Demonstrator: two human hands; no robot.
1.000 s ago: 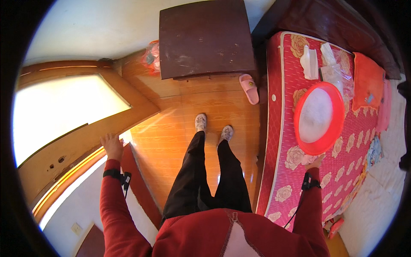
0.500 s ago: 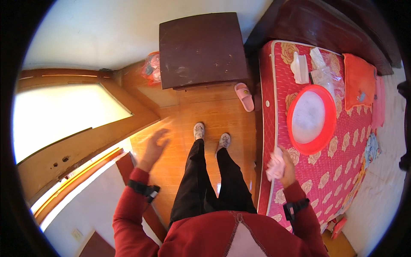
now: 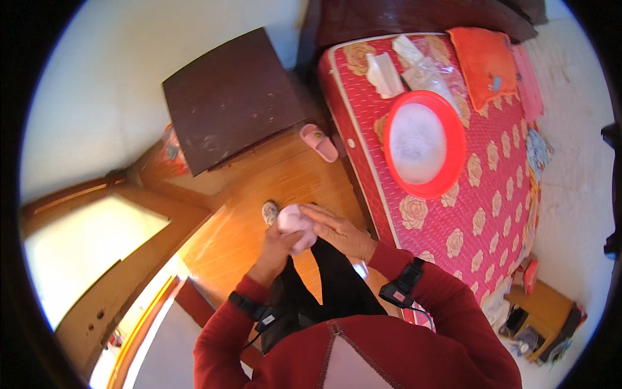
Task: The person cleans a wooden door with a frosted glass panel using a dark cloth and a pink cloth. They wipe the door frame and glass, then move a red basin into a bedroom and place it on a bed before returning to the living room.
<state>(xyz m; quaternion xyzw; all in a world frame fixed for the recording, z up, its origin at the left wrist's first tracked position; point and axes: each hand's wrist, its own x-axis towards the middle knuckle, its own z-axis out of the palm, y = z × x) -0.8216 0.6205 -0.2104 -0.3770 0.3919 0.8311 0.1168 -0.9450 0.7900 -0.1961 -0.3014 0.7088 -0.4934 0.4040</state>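
In front of my waist, above my legs, a bunched pale pink cloth (image 3: 295,222) is between my two hands. My left hand (image 3: 273,253) grips it from below and the left, thumb across its lower part. From the right, my right hand (image 3: 342,235) presses on the same cloth with its fingers reaching over the upper side. To the right, a red plastic basin (image 3: 457,146) rests on the bed, holding white foamy water (image 3: 418,144). Neither hand touches the basin.
The bed (image 3: 421,243) has a red flowered mattress; white papers (image 3: 385,75), clear plastic and an orange pillow (image 3: 483,65) lie on it. A dark brown cabinet (image 3: 230,97) stands ahead, a pink slipper (image 3: 319,142) beside it. An open wooden door (image 3: 78,311) is at left.
The pink cloth has moved from beside the bed to in front of me, carried by my right hand. My left hand, empty before, has come in and taken hold. The view has turned right.
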